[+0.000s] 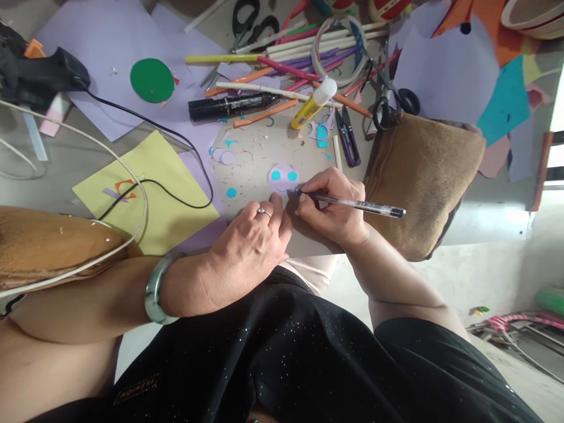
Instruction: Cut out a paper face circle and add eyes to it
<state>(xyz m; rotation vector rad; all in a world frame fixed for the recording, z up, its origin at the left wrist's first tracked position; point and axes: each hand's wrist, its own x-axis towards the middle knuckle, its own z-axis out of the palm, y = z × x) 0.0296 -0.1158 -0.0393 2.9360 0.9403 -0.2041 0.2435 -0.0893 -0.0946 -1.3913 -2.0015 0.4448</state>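
A small light purple paper circle [283, 183] lies on the grey table, bearing two blue dots and a thin curved line drawn below them. My right hand [333, 205] is closed around a black-and-clear pen [356, 204], its tip touching the circle's lower right part. My left hand [255, 238], with a ring and a bangle, is closed, its bent fingers pressing down the circle's lower edge; the fingertips are partly hidden. A loose blue paper dot [231, 192] and small purple paper discs [225, 157] lie to the left among paper scraps.
A glue stick [312, 103], black marker [233, 106], purple snips [348, 138] and scissors [390, 106] lie beyond my hands. At left are yellow paper [163, 226], a black glue gun [48, 76] and trailing cords. A brown cushion [423, 182] sits beside my right forearm.
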